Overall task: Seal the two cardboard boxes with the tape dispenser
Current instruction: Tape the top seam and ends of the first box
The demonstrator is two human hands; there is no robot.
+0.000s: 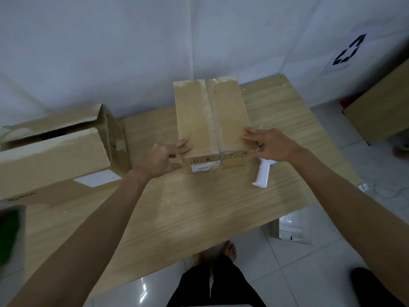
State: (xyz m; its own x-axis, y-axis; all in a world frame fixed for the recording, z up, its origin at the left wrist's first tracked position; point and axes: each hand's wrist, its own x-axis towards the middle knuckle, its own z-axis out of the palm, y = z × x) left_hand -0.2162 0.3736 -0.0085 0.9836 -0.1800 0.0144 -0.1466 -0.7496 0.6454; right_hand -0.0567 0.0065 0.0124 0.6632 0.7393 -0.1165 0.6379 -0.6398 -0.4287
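A closed cardboard box [210,116] stands in the middle of the wooden table [199,213], its two top flaps meeting along a centre seam. My left hand [162,159] rests on its near left corner, fingers flat on the top and thumb against the front face. My right hand [271,145] lies on the near right corner with straight fingers on the top flap. The tape dispenser [262,173], with a white handle, lies on the table just right of the box, its head hidden under my right hand. A second, longer cardboard box [55,151] sits at the left with its flaps gaping.
A white wall runs close behind the table. Another wooden panel [380,107] stands at the right, and a white object [292,229] sits on the tiled floor under the table's right edge. A green blurred thing [8,235] is at the far left. My feet show below the table's near edge.
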